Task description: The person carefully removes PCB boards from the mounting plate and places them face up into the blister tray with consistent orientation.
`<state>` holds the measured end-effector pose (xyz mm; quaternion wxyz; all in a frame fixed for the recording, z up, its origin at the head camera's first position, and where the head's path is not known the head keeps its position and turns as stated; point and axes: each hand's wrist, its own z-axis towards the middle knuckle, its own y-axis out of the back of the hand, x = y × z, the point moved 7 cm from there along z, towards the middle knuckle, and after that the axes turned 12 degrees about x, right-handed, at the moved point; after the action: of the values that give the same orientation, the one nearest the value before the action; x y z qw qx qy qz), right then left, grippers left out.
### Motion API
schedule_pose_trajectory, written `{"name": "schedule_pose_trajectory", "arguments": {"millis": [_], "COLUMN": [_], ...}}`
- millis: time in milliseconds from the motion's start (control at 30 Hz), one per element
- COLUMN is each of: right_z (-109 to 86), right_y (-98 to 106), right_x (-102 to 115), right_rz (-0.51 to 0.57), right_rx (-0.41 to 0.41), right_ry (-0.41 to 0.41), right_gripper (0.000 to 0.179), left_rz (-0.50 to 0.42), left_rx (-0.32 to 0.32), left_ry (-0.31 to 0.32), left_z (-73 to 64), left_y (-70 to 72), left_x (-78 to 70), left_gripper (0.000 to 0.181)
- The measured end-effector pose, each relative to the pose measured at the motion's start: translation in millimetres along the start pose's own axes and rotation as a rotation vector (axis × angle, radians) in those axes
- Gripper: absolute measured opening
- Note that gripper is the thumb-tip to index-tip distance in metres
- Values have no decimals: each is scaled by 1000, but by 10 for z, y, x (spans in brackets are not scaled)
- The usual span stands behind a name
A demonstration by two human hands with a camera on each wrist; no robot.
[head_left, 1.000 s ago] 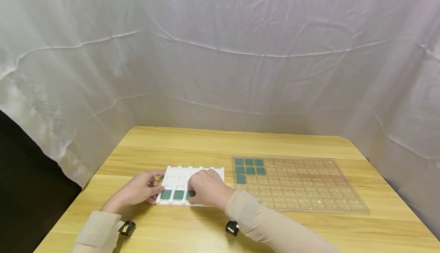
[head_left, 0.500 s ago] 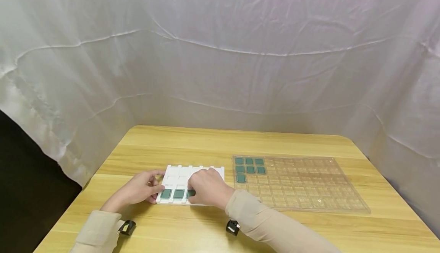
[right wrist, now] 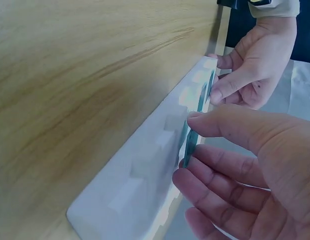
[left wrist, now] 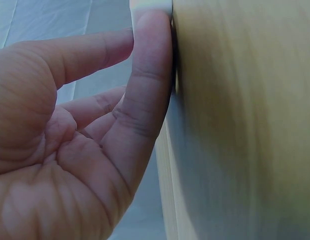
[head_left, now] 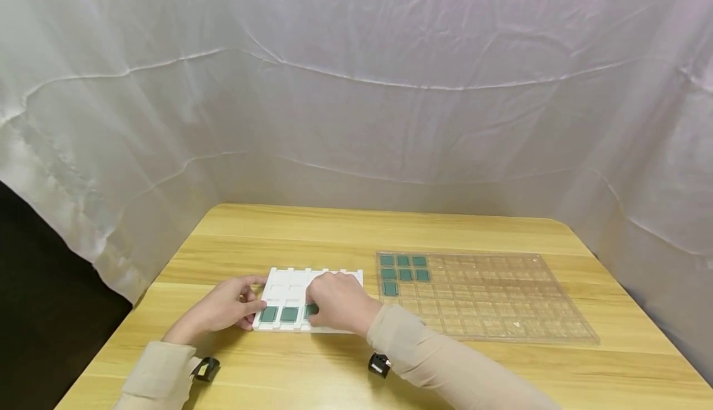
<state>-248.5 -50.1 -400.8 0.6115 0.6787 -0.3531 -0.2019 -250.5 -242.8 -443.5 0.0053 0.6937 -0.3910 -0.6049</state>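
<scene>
A white tray (head_left: 278, 294) with rows of square recesses lies on the wooden table. Two green square chips (head_left: 268, 314) sit in its front row at the left. My left hand (head_left: 225, 303) holds the tray's left edge, its thumb over the rim. Farther right along that row, my right hand (head_left: 341, 301) pinches a third green chip (right wrist: 191, 145) between thumb and fingers. In the right wrist view this chip is tilted at the tray, and whether it rests in the recess I cannot tell. The right hand hides the tray's right part in the head view.
A clear compartment tray (head_left: 490, 298) lies to the right, with several green chips (head_left: 405, 267) in its far-left cells. The table (head_left: 289, 373) has a grey curtain (head_left: 356, 119) around its back and sides.
My right hand has shifted very slightly to the right, and a little more of the third chip's spot shows beside it. My left hand stays in place on the tray.
</scene>
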Motion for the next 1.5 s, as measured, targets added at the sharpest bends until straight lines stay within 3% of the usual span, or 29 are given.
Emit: {"name": "schedule_pose_trajectory", "arguments": {"millis": [367, 967, 1500], "right_z": [-46, -112, -215], "right_y": [25, 58, 121], "right_x": [-76, -243, -516], "right_rz": [65, 126, 140], "right_rx": [24, 63, 47], "right_ry": [-13, -49, -74], "right_gripper": [5, 27, 24], "left_rz": [12, 1, 36], "left_rx": [2, 14, 11], "left_ry": [0, -11, -9], "left_z": [3, -2, 13], "left_y": [-5, -9, 8], "left_x": [-2, 4, -9], "left_gripper": [60, 61, 59]}}
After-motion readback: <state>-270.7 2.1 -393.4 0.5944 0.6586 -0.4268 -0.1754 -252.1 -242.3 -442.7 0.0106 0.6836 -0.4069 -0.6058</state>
